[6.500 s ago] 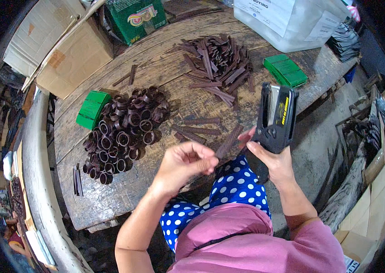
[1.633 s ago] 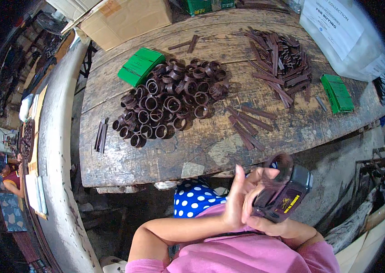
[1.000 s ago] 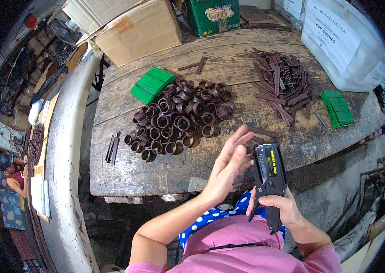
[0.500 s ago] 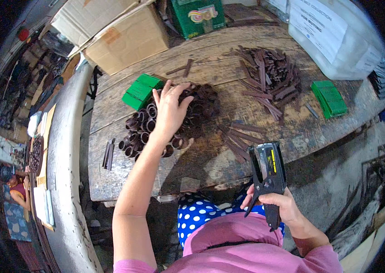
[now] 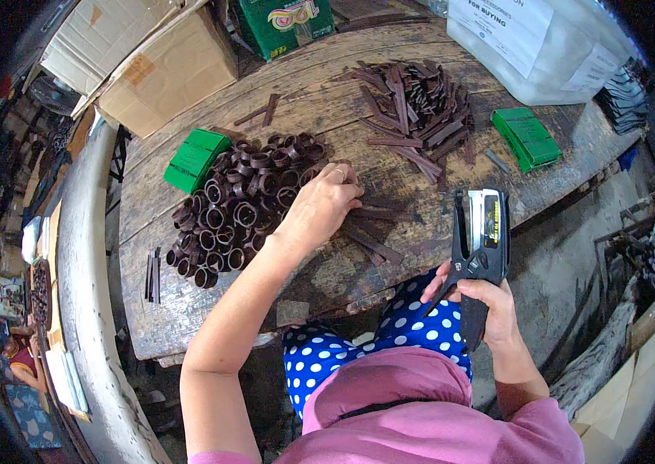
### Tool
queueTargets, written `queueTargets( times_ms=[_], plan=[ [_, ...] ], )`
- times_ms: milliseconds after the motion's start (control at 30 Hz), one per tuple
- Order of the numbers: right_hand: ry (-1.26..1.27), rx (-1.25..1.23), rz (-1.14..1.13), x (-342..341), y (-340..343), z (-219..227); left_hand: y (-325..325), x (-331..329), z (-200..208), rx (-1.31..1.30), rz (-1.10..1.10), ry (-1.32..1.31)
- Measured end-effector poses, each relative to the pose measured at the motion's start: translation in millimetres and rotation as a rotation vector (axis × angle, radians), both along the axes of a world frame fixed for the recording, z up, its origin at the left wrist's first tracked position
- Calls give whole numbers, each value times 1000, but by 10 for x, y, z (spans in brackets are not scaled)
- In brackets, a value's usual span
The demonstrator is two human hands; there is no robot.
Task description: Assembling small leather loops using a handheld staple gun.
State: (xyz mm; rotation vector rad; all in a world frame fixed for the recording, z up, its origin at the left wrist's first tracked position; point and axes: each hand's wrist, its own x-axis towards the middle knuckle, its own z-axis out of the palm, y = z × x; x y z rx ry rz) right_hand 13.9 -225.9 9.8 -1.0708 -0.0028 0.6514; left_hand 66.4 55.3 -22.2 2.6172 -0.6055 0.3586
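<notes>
My right hand [image 5: 490, 301] is closed around the handles of a black plier stapler [image 5: 485, 232], held upright off the table's near edge. My left hand [image 5: 320, 203] is over the table with its fingers bent together, at the ends of several loose dark brown strips [image 5: 378, 243]. What its fingertips hold, if anything, is hidden. Left of that hand lies a heap of small dark brown rings [image 5: 227, 205], each a strip bent into a loop. Farther off, a larger pile of flat brown strips [image 5: 420, 116] lies on the wooden table [image 5: 320, 286].
One small green box [image 5: 196, 160] touches the rings' far left side; another green box [image 5: 527, 139] lies at the right. Cardboard boxes [image 5: 165, 85], a green carton [image 5: 285, 27] and a translucent plastic bin [image 5: 528, 62] line the back. A person [image 5: 24, 359] is at far left.
My left hand has left the top of the ring heap and moved right and nearer, to the loose strips. The stapler stays in my right hand. The whole view has shifted.
</notes>
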Motion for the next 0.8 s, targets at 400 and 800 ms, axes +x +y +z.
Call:
queueTargets(
  times_ms=[400,800],
  plan=[
    [-370,-111,-174,181,123,56,-430,-477,372,-1244,193,752],
    [-537,-245,-359,302,477,-5,-573,-919,159,-1164,233,827]
  ],
)
